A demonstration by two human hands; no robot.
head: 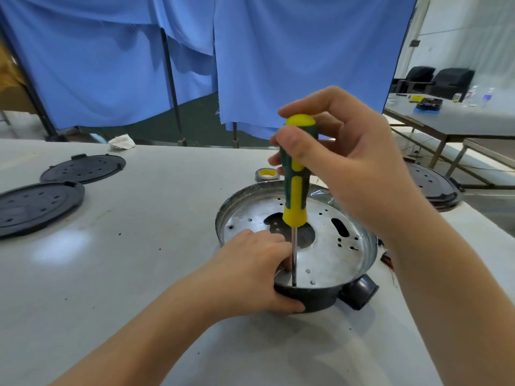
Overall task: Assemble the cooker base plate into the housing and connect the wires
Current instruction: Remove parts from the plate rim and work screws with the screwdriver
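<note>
A round silver base plate (328,254) with several holes lies inside the dark cooker housing (320,298) at the table's middle right. My right hand (348,160) grips the handle of a green and yellow screwdriver (296,185) that stands upright, its tip down on the plate's near rim. My left hand (250,274) holds the housing's near left edge, thumb on the outer wall and fingers curled over the rim beside the screwdriver's shaft. Red wires (387,260) show just past the housing's right side.
Two black perforated discs (83,168) (36,207) lie at the table's left. A roll of tape (267,174) sits behind the housing. Another black disc (434,188) is at the right edge. A crumpled white cloth (121,142) lies at the far edge; blue curtains hang behind.
</note>
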